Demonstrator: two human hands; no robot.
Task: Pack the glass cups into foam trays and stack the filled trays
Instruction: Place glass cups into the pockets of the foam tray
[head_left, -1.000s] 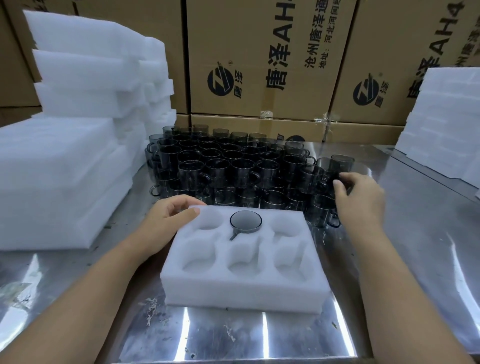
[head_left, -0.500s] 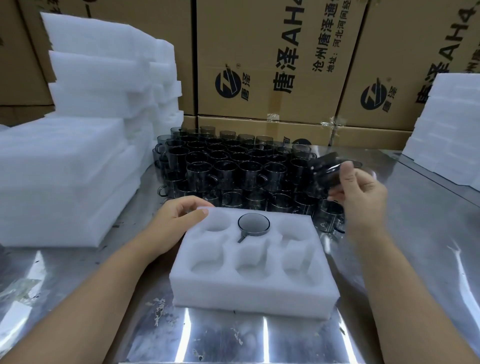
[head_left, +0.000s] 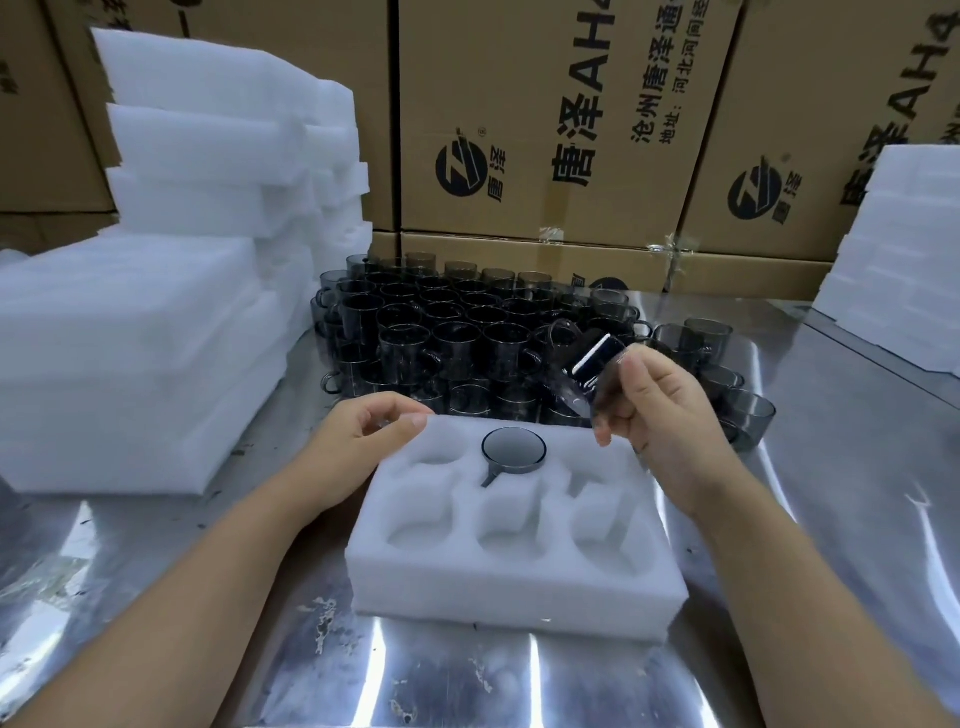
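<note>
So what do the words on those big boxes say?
"唐泽AH4": large, on the right box.
"唐泽AH": large, on the middle box, cut off.
"沧州唐泽通": smaller, middle box, cut off.
"地址:河北河间": smaller, middle box, cut off.
"唐泽": beside each round logo.
Print on the left box: unreadable.

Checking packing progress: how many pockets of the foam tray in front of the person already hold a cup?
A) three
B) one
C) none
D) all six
B: only the back middle pocket of the foam tray holds a cup; the other five are empty.
</note>
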